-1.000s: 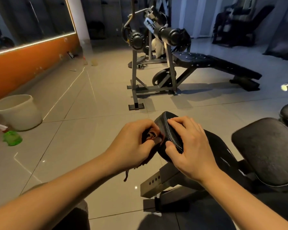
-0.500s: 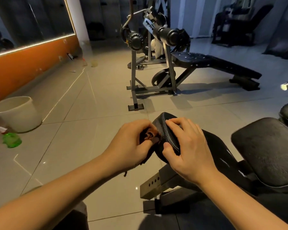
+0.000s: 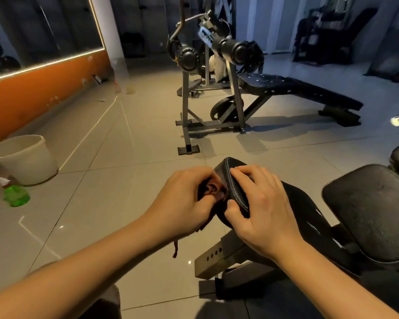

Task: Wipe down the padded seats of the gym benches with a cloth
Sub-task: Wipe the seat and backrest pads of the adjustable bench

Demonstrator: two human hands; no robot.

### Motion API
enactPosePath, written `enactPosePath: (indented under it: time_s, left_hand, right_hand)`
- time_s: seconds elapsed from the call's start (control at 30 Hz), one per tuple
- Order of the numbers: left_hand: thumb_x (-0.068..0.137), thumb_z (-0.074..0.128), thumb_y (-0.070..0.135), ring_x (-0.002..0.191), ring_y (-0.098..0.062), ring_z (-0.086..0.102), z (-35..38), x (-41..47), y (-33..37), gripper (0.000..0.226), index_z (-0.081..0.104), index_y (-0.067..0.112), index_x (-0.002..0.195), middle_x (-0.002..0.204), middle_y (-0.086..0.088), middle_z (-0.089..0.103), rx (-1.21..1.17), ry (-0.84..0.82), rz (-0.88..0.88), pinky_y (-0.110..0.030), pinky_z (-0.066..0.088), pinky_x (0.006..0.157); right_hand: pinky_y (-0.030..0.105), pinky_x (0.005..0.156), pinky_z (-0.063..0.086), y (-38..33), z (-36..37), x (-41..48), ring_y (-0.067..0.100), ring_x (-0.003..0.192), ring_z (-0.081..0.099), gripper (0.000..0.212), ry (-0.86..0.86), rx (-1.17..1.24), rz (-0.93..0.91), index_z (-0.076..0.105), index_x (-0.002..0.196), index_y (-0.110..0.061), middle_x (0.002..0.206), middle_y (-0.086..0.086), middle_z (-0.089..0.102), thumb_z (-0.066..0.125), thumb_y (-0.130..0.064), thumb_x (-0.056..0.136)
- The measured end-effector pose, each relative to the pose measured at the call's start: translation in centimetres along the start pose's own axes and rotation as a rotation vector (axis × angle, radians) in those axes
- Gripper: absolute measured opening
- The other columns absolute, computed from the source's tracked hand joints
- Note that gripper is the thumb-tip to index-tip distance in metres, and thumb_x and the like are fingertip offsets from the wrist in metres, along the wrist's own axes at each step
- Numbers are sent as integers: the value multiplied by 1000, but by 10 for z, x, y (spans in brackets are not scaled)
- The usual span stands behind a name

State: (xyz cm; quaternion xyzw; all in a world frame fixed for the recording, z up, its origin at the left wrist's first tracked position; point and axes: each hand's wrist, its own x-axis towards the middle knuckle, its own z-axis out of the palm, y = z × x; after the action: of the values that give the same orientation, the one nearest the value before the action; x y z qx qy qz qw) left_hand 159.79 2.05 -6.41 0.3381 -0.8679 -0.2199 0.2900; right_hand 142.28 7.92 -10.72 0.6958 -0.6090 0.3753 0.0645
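The left hand (image 3: pixel 184 203) has its fingers curled tight round a bunched dark-red cloth (image 3: pixel 211 189), pressing it against the end of the bench seat (image 3: pixel 237 196). The right hand (image 3: pixel 263 210) grips that same end, fingers on top, thumb on the edge just beside the cloth.

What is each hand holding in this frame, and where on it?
The left hand grips a bunched dark red cloth, pressed against the end of the bench pad. The right hand holds that pad's stitched end edge, fingers on top, thumb on the side.
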Motion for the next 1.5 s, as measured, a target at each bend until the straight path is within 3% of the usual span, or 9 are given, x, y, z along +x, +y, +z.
enactPosePath:
  time_s: [0.2, 0.3, 0.43, 0.57, 0.7, 0.9, 1.1, 1.33, 1.5]
  left_hand:
    - [93, 67, 20, 86, -14, 63, 4, 48, -22, 4, 69, 20, 97, 90, 4, 69, 82, 135, -189, -42, 57, 83]
    - [92, 69, 19, 85, -11, 63, 1, 38, -17, 3, 69, 21, 94, 88, 6, 69, 56, 99, -153, -40, 57, 80]
    - [92, 70, 19, 85, -4, 62, -2, 5, -4, 9, 69, 27, 96, 88, 13, 66, 52, -28, -22, -19, 50, 73]
    - [92, 68, 20, 85, -13, 63, 1, 35, -15, 4, 70, 21, 96, 87, 7, 68, 161, 64, -61, -31, 53, 75]
    - [93, 69, 21, 88, -15, 66, 0, 55, -24, 6, 71, 20, 98, 89, 5, 70, 41, 90, -193, -40, 58, 82]
    - [92, 70, 22, 85, -5, 64, -2, 11, -4, 6, 69, 27, 95, 88, 11, 68, 1, -18, -37, -22, 55, 76]
    - [93, 69, 22, 88, -11, 64, 1, 52, -23, 6, 70, 22, 99, 91, 6, 69, 34, 96, -190, -42, 59, 84]
    - [91, 71, 17, 84, -6, 63, -1, -2, -1, 12, 68, 29, 92, 86, 13, 68, -6, -7, 2, -21, 50, 71]
    - [93, 69, 20, 85, -10, 64, 1, 46, -17, 5, 71, 20, 98, 87, 7, 69, 23, 118, -181, -40, 58, 81]
  right_hand:
    - [45, 91, 50, -3, -1, 0, 17, 108, 49, 57, -17, -8, 14, 58, 133, -10, 121, 2, 55, 46, -44, 89]
    - [46, 92, 50, -3, -3, 0, 16, 108, 48, 57, -17, 10, 16, 58, 133, -11, 121, 1, 55, 46, -45, 89]
    - [45, 96, 48, -2, -1, 0, 16, 110, 49, 55, -13, 1, 10, 57, 133, -12, 121, 1, 55, 47, -44, 89]
    - [44, 94, 48, -1, -1, 1, 17, 109, 49, 56, -30, -4, 6, 56, 134, -13, 121, -1, 54, 47, -44, 88]
    - [45, 93, 49, -1, -2, 0, 15, 109, 48, 56, -21, 12, 13, 57, 133, -13, 120, -1, 53, 47, -45, 88]
    - [43, 95, 48, -2, -1, 1, 16, 109, 50, 54, -12, 6, 6, 57, 131, -13, 120, -1, 55, 48, -44, 88]
    - [45, 91, 49, -1, -2, -1, 15, 108, 47, 57, -19, 7, 17, 58, 133, -12, 120, 0, 54, 47, -45, 88]
    - [42, 93, 48, -1, 0, 0, 16, 109, 49, 55, -8, 1, 2, 58, 131, -12, 120, 0, 55, 48, -44, 88]
    - [44, 92, 49, -1, -1, 0, 16, 108, 49, 56, -18, 10, 13, 57, 133, -12, 120, 0, 54, 48, -45, 88]
